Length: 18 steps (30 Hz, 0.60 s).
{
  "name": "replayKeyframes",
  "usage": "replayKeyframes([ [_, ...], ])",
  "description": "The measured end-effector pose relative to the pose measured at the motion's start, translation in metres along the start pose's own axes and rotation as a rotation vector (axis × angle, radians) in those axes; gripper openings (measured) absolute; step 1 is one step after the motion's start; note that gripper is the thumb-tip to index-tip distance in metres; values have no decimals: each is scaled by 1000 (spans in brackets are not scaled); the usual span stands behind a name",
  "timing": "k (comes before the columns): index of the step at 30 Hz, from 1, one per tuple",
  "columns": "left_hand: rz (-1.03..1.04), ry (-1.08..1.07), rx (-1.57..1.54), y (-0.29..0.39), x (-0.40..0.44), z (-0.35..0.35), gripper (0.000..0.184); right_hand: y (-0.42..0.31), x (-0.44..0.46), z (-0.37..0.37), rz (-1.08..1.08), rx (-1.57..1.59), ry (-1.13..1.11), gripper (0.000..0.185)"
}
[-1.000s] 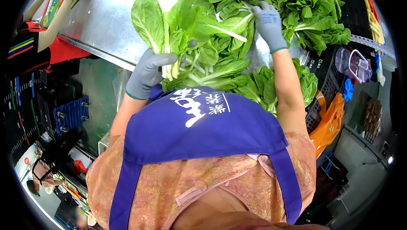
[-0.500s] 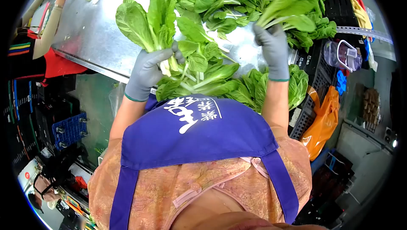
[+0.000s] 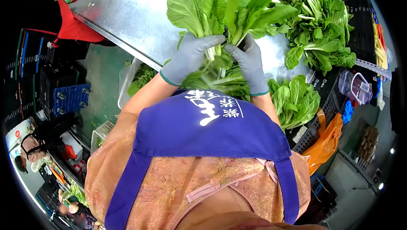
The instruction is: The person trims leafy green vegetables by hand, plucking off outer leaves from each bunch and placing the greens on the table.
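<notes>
Both of my hands wear grey gloves with green cuffs. My left hand (image 3: 193, 56) is closed around the stems of a bunch of leafy greens (image 3: 186, 9), its pale stem ends poking out below the thumb. Close beside it, my right hand (image 3: 248, 58) grips more greens (image 3: 258, 11) by the base, with the leaves fanning up and to the right. The two bunches nearly meet at the fingertips. Loose greens (image 3: 220, 79) lie under my hands at the table's near edge, partly hidden by my forearms and apron.
A large heap of greens (image 3: 318, 22) covers the right side of the metal table (image 3: 127, 13). More greens (image 3: 294, 100) sit by my right forearm. At the right are a black crate (image 3: 309, 136), an orange bag (image 3: 326, 145) and a clear jug (image 3: 356, 86).
My right hand has come left and inward, away from the heap, bringing its greens beside the left bunch. The view has shifted, and the other person's hands at upper left are out of view.
</notes>
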<state>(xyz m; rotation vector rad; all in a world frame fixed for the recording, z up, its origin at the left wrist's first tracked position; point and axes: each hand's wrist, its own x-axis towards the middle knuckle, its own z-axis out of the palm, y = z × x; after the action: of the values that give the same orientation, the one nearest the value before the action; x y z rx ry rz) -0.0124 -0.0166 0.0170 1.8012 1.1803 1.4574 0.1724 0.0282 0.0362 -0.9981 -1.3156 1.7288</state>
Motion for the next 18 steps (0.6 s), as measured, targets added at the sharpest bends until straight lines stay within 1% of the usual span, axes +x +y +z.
replayKeyframes([
  [2, 57, -18, 43, -2, 0, 3, 27, 6, -1, 0, 34, -62, 11, 48],
  [3, -168, 40, -190, 8, 1, 8, 22, 7, -1, 1, 51, -93, 17, 48],
  [5, -374, 125, -397, 11, 3, 13, 24, 8, -3, 1, 68, -122, 10, 46],
  [7, -531, 200, -550, 14, 5, 17, 28, 8, -4, 3, 56, -122, 12, 44],
  [9, -638, 263, -652, 19, 8, 20, 32, 6, -5, 6, 18, -94, 28, 41],
  [11, -581, 222, -497, 18, 9, 17, 34, 6, -4, 0, 60, -50, -4, 34],
  [13, -532, 213, -435, 17, 8, 16, 34, 7, -4, -5, 93, -29, -25, 29],
  [16, -468, 189, -441, 8, 5, 16, 32, 11, -4, -11, 110, -34, -34, 25],
  [17, -446, 140, -422, 1, 1, 14, 31, 14, -4, -12, 106, -36, -30, 25],
  [18, -359, 83, -336, -5, 0, 11, 29, 15, -4, -13, 100, -38, -27, 24],
])
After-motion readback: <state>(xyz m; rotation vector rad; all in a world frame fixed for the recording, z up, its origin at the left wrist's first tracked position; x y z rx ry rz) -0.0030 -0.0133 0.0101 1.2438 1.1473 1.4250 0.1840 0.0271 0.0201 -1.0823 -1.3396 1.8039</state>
